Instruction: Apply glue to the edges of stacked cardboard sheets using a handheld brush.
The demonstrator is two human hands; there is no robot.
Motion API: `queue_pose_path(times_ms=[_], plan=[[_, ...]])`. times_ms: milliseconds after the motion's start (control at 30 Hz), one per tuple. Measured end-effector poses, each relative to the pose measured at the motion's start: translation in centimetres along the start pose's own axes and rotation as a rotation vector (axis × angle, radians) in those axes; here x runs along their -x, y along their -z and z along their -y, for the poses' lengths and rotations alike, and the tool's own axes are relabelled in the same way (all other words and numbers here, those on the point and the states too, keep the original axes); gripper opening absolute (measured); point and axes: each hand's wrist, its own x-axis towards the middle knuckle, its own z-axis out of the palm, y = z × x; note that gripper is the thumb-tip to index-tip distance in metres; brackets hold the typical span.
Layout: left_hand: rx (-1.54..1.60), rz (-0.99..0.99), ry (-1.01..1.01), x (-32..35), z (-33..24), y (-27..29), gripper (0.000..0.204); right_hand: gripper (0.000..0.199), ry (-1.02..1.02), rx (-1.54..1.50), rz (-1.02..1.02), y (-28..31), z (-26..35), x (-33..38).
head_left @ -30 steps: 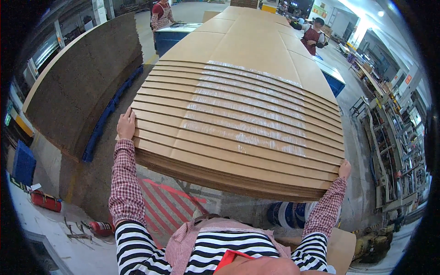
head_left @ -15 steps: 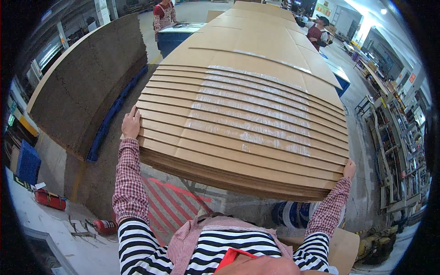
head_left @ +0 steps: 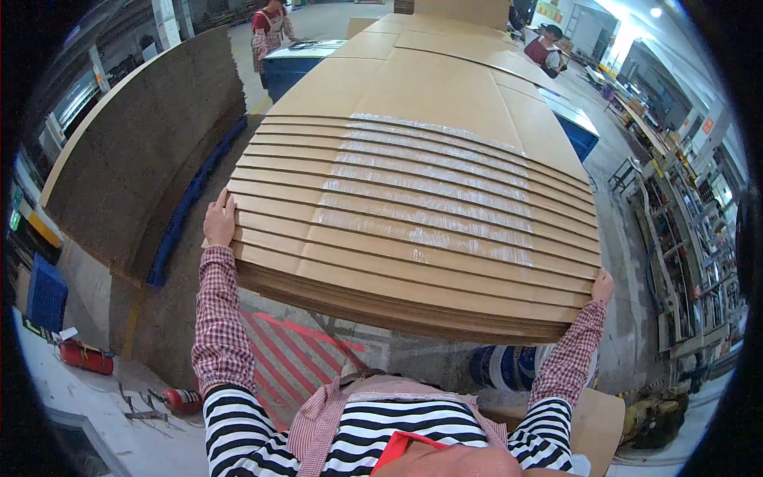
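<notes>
In front of me lies a thick stack of brown cardboard sheets [head_left: 318,262], fanned so that several near edges show as steps. A band of whitish streaks, like brushed glue [head_left: 429,191], crosses the stepped edges in the middle. My left hand [head_left: 220,219] is closed on the stack's left edge, thumb on top and the other fingers partly hidden. On the right edge, a little nearer to me, my right hand [head_left: 603,287] is closed on the cardboard, its fingers mostly hidden underneath.
Left stands a tall curved stack of cardboard [head_left: 151,151] on a blue pallet [head_left: 195,203]. Blue-sided tables [head_left: 298,71] flank the sheets. Two co-workers [head_left: 270,32] are farther off. Fire extinguishers [head_left: 87,356] sit lower left, blue-and-white drums [head_left: 509,367] below the stack, racks [head_left: 687,262] at right.
The far sheet with a streaked near edge has slid away from me, baring more of the cardboard below. Cardboard now rises at the far end. My hands keep their hold on the edges.
</notes>
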Motion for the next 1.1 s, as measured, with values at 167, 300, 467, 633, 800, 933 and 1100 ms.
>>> queue_pose_path(times_ms=[167, 300, 467, 633, 800, 933, 1100], plan=[[-0.008, 0.026, 0.031, 0.3, -0.9, 0.4, 0.04, 0.043, -0.025, 0.034, -0.008, 0.6, 0.4, 0.3], [-0.016, 0.006, 0.011, 0.1, -0.1, 0.0, 0.04, 0.044, -0.061, 0.05, 0.02, 0.7, 1.0, 0.5], [-0.015, -0.013, 0.005, 0.2, 0.1, -0.2, 0.04, 0.041, -0.082, -0.002, 0.023, 0.6, 1.3, 0.6], [-0.024, -0.004, 0.02, 0.2, -0.7, -0.1, 0.04, 0.043, 0.005, 0.042, -0.026, 0.2, -0.2, -0.1], [-0.024, -0.024, 0.013, 0.2, 0.4, 0.2, 0.04, 0.044, -0.023, 0.018, 0.009, -0.4, 0.5, 0.1], [-0.038, -0.004, 0.027, 0.2, -0.8, 0.1, 0.04, 0.04, 0.0, 0.054, 0.0, 0.0, -0.8, -0.4], [-0.014, 0.008, 0.031, 0.3, -0.7, 0.3, 0.039, 0.041, -0.017, 0.053, 0.012, 0.1, 0.0, 0.0]])
